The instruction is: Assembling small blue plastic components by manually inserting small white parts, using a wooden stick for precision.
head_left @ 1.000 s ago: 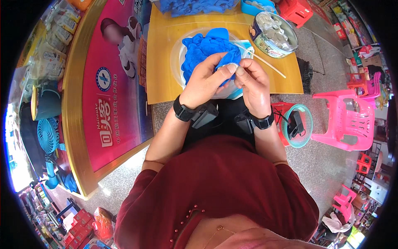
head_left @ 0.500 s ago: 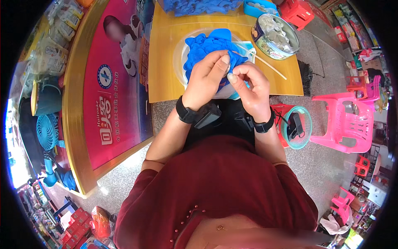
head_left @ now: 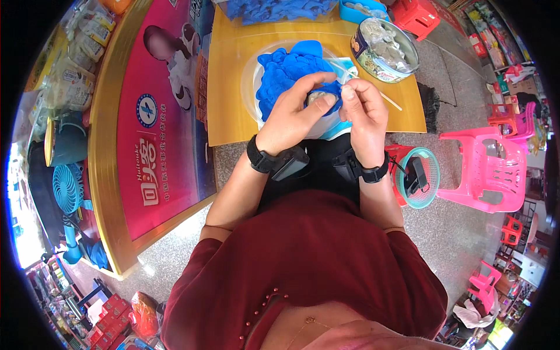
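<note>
My left hand (head_left: pixel 289 116) cups a blue dough wrapper (head_left: pixel 329 90) with pale filling in its middle, the thumb lying across it. Beside it, my right hand (head_left: pixel 364 111) pinches the wrapper's right edge with its fingertips. Both hands hover over a white plate (head_left: pixel 249 87) piled with several folded blue dumplings (head_left: pixel 286 67). The plate stands on a yellow tabletop (head_left: pixel 230 125). A thin white stick (head_left: pixel 389 101) lies just right of my right hand.
A round tin of pale filling (head_left: pixel 385 46) stands at the table's back right. More blue pieces (head_left: pixel 274 9) lie at the back edge. A pink poster board (head_left: pixel 157 116) lies left, a pink plastic chair (head_left: pixel 487 169) and a teal basket (head_left: pixel 417 178) right.
Both hands stayed over the plate. The wrapper has turned in my left hand so that its filling shows, and my right fingertips have shifted to pinch its right edge.
</note>
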`<state>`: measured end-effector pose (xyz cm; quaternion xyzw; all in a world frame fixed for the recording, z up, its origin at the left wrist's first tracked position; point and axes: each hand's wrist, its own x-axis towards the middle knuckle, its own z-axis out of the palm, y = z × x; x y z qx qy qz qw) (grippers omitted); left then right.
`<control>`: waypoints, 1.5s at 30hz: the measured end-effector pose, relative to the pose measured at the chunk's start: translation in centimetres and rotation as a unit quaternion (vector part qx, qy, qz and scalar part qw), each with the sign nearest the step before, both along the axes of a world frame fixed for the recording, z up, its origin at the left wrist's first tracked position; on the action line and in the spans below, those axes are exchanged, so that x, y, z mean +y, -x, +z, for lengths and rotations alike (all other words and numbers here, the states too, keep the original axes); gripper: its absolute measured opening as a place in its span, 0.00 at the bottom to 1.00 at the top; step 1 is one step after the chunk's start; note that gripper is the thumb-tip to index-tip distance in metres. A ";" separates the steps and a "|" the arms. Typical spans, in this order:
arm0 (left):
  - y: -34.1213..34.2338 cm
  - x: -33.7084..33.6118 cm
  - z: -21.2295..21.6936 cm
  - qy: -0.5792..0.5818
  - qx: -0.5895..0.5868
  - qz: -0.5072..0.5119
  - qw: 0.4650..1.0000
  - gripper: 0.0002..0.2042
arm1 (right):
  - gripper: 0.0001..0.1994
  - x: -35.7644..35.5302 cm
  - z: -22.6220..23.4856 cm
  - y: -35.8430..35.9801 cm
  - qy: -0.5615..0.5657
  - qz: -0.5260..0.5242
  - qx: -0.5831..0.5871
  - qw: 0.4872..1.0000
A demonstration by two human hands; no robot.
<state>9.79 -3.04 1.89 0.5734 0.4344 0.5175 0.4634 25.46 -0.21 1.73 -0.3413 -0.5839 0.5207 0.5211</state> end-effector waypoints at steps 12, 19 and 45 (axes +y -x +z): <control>-0.6 -0.7 1.4 0.049 -0.001 0.064 0.997 0.11 | 0.09 -1.3 -0.7 1.5 0.042 0.024 0.151 0.987; -0.3 0.1 -0.1 -0.014 -0.069 0.051 0.996 0.14 | 0.09 -0.8 0.4 0.8 0.050 -0.002 0.184 0.982; 0.8 1.5 -1.8 -0.241 0.057 0.175 0.953 0.02 | 0.17 0.3 1.3 -0.3 -0.119 0.055 -0.112 0.985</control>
